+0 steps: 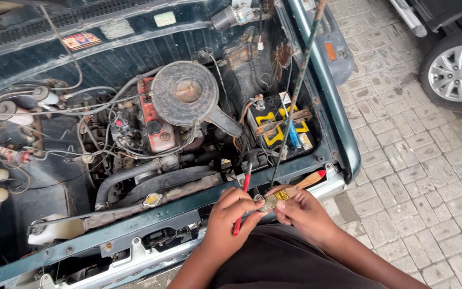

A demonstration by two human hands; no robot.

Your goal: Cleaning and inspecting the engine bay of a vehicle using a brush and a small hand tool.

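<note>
Paintbrush [287, 192] held over the front edge of the open engine bay [135, 230] — right hand [306, 214] clamped on its ferrule, left hand [231, 214] closed around a red screwdriver [241, 206] — best kept steady, bristles clear of the battery [279, 126] terminals.

A red-and-yellow sticker [82, 40] and a pale rectangular label [164, 18] sit on the upper engine-bay panel.
</note>
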